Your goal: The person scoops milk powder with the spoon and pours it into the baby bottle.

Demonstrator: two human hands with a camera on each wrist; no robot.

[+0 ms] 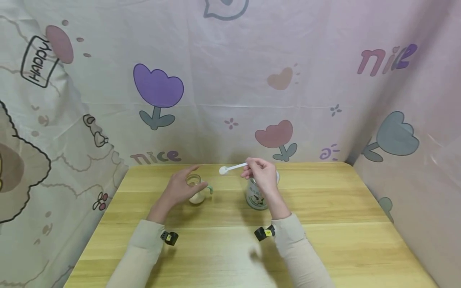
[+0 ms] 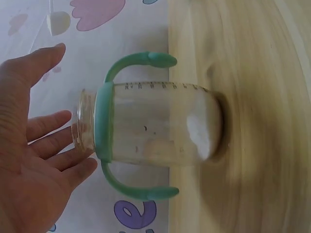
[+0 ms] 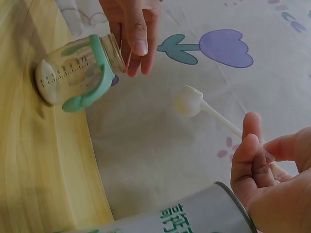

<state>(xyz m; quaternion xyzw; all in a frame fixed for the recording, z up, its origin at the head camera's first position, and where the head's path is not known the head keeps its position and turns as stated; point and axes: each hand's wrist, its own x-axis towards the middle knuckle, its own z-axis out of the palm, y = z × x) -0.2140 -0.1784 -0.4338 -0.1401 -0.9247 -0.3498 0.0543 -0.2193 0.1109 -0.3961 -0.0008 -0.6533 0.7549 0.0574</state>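
In my right hand (image 1: 263, 174) the handle of a white scoop (image 1: 224, 170) is pinched between thumb and fingers, its bowl pointing left. Whitish powder shows in the scoop bowl (image 3: 188, 101). Below that hand stands a powder can (image 3: 204, 213) with green lettering, partly hidden by the hand in the head view. My left hand (image 1: 183, 186) is spread around the neck of a baby bottle (image 2: 155, 126), fingers relaxed beside the rim. The clear bottle stands upright, with a green collar and two green handles (image 2: 141, 59). White powder (image 2: 199, 131) lies at its bottom.
The wooden table (image 1: 216, 248) reaches back to a patterned cloth (image 1: 223, 88) hung behind it. Each sleeve carries a small black camera (image 1: 264, 233) at the wrist. Bottle and can stand near the back edge, with a gap between them.
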